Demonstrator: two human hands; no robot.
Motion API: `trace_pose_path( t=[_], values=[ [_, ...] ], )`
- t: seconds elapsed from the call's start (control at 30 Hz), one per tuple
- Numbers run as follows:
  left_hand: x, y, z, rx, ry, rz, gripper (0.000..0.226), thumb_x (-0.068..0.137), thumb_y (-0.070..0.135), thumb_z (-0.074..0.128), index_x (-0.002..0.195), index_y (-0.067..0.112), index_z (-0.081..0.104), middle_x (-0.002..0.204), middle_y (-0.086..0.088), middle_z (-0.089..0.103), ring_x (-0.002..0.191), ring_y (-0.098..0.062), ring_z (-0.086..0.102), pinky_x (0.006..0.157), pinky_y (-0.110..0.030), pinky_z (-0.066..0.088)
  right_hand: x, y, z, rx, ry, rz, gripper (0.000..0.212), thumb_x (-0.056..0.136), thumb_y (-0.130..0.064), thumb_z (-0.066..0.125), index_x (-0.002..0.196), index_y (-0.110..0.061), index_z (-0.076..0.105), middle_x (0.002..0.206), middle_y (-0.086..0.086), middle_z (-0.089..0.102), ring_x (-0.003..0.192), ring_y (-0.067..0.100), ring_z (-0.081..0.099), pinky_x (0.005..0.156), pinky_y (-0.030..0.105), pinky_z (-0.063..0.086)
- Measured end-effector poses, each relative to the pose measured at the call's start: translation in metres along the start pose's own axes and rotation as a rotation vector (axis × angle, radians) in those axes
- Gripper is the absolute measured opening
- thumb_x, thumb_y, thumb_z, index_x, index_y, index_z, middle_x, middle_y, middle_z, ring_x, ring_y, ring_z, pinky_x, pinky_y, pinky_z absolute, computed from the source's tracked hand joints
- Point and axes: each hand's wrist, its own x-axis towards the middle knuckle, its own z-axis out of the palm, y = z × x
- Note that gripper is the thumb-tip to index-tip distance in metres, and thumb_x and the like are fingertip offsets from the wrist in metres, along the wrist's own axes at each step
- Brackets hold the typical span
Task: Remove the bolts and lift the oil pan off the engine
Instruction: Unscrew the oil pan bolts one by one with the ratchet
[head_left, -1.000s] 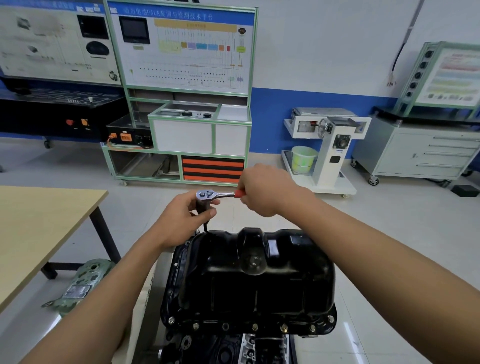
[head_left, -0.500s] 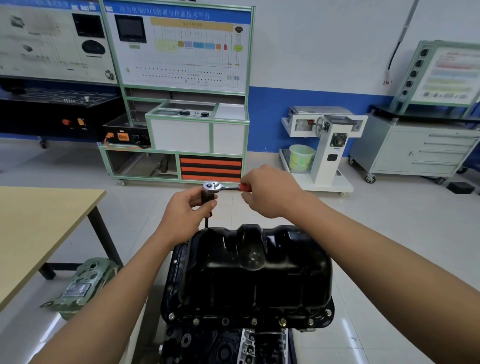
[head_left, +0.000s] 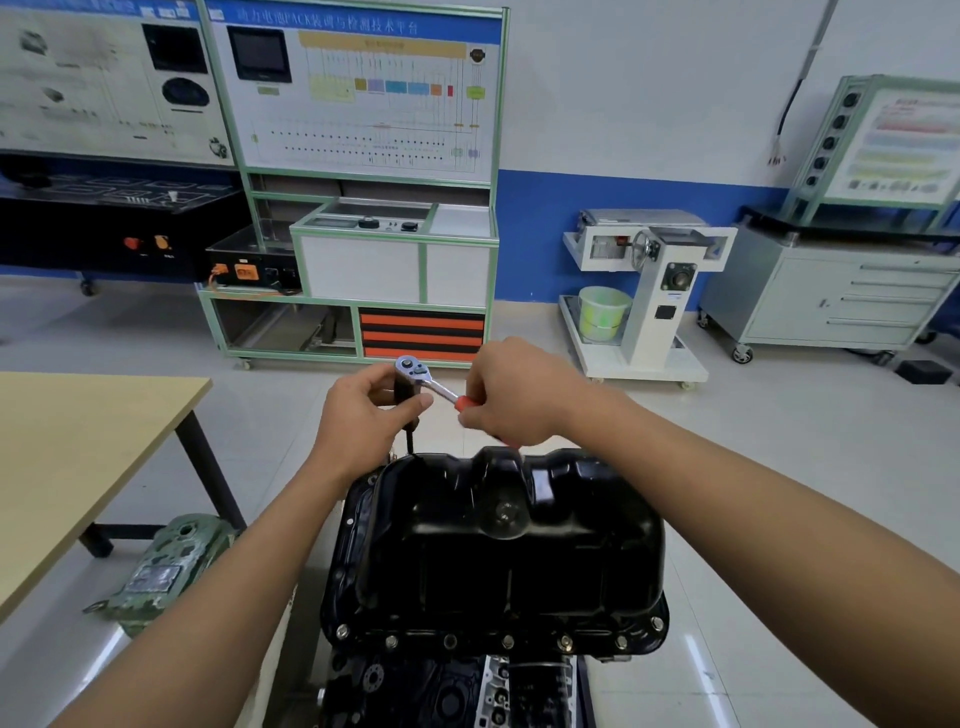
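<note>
A glossy black oil pan (head_left: 498, 551) sits upside down on the engine (head_left: 452, 691), with several bolts (head_left: 449, 640) along its near flange. Above the pan's far left corner stands a ratchet wrench (head_left: 415, 371) with a chrome head and red handle on a black extension (head_left: 409, 439) that reaches down to the flange. My left hand (head_left: 363, 421) pinches the socket and extension just under the ratchet head. My right hand (head_left: 511, 397) grips the red handle.
A wooden table (head_left: 78, 457) stands at the left, with a green metal cover (head_left: 161, 566) on the floor beside its leg. Training benches, a white stand with a green bucket (head_left: 602, 312) and a grey drawer cabinet (head_left: 841, 296) line the far wall.
The ratchet handle has swung toward me with my right hand, so it now angles down to the right. My left hand stays on the extension.
</note>
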Motion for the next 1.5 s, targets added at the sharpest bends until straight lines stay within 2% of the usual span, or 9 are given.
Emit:
trace_pose_path(
  t=[0.17, 0.47, 0.77, 0.9, 1.07, 1.23, 1.33, 1.43, 1.5],
  values=[
    [0.000, 0.005, -0.009, -0.031, -0.166, -0.050, 0.029, 0.091, 0.000, 0.073, 0.106, 0.026, 0.073, 0.099, 0.005, 0.078, 0.090, -0.015, 0.072, 0.073, -0.031, 0.062, 0.016, 0.010, 0.000, -0.122, 0.074, 0.020, 0.010, 0.097, -0.022, 0.057, 0.097, -0.018, 0.066, 0.095, 0.004, 0.061, 0.087, 0.029, 0.060, 0.066, 0.032, 0.044],
    [0.005, 0.008, -0.013, -0.070, -0.333, -0.083, 0.030, 0.095, -0.002, 0.066, 0.114, 0.021, 0.071, 0.111, -0.003, 0.075, 0.100, -0.012, 0.070, 0.086, -0.035, 0.062, 0.039, 0.015, 0.010, -0.063, 0.121, -0.004, 0.014, 0.095, -0.005, 0.048, 0.097, -0.015, 0.058, 0.099, 0.005, 0.062, 0.091, 0.029, 0.058, 0.078, 0.042, 0.053],
    [0.011, 0.008, -0.006, 0.019, -0.164, -0.033, 0.026, 0.088, 0.006, 0.077, 0.100, 0.028, 0.076, 0.093, 0.005, 0.079, 0.091, -0.012, 0.075, 0.078, -0.034, 0.064, 0.020, 0.015, 0.000, -0.204, 0.062, 0.031, 0.031, 0.093, -0.035, 0.057, 0.071, -0.024, 0.040, 0.074, -0.003, 0.040, 0.061, 0.014, 0.043, 0.058, 0.030, 0.035],
    [0.014, 0.004, -0.005, 0.067, -0.107, -0.004, 0.016, 0.087, 0.007, 0.079, 0.096, 0.020, 0.079, 0.087, -0.005, 0.078, 0.086, -0.027, 0.075, 0.083, -0.050, 0.061, 0.012, -0.005, -0.001, -0.086, -0.009, -0.011, 0.039, 0.085, -0.046, 0.065, 0.061, -0.019, 0.051, 0.061, -0.002, 0.048, 0.062, 0.021, 0.054, 0.053, 0.028, 0.034],
    [0.014, 0.003, -0.004, 0.062, -0.068, 0.001, 0.024, 0.082, 0.004, 0.079, 0.095, 0.024, 0.079, 0.085, 0.000, 0.078, 0.080, -0.018, 0.075, 0.079, -0.045, 0.061, 0.012, -0.016, 0.000, 0.010, -0.059, -0.057, 0.047, 0.086, -0.048, 0.068, 0.054, -0.018, 0.050, 0.051, -0.002, 0.042, 0.051, 0.018, 0.044, 0.052, 0.028, 0.036],
    [0.015, 0.006, -0.012, 0.015, -0.173, -0.022, 0.023, 0.089, 0.004, 0.076, 0.091, 0.026, 0.075, 0.084, -0.012, 0.074, 0.070, -0.027, 0.071, 0.073, -0.051, 0.061, 0.022, -0.002, -0.005, -0.094, -0.052, -0.024, 0.038, 0.091, -0.041, 0.067, 0.063, -0.020, 0.049, 0.065, -0.002, 0.050, 0.061, 0.018, 0.052, 0.059, 0.030, 0.043],
    [0.012, 0.008, -0.016, -0.092, -0.280, -0.060, 0.027, 0.091, -0.001, 0.072, 0.103, 0.022, 0.076, 0.095, -0.003, 0.077, 0.084, -0.013, 0.072, 0.073, -0.031, 0.061, 0.029, 0.007, -0.002, -0.184, 0.012, 0.010, 0.027, 0.095, -0.030, 0.062, 0.074, -0.019, 0.049, 0.076, -0.002, 0.049, 0.066, 0.019, 0.051, 0.060, 0.030, 0.039],
    [0.009, 0.008, -0.017, -0.138, -0.309, -0.089, 0.032, 0.091, -0.006, 0.068, 0.111, 0.019, 0.073, 0.107, -0.013, 0.076, 0.099, -0.016, 0.072, 0.078, -0.032, 0.062, 0.035, 0.013, 0.003, -0.214, 0.091, 0.030, 0.005, 0.095, -0.015, 0.056, 0.093, -0.018, 0.060, 0.087, 0.003, 0.054, 0.077, 0.026, 0.055, 0.063, 0.032, 0.042],
    [0.007, 0.009, -0.015, -0.143, -0.296, -0.095, 0.032, 0.090, -0.008, 0.069, 0.111, 0.016, 0.072, 0.108, -0.020, 0.073, 0.098, -0.021, 0.070, 0.080, -0.037, 0.063, 0.037, 0.014, 0.005, -0.156, 0.108, 0.014, 0.015, 0.094, -0.009, 0.052, 0.098, -0.018, 0.063, 0.092, 0.005, 0.058, 0.086, 0.029, 0.058, 0.066, 0.034, 0.047]
  ],
)
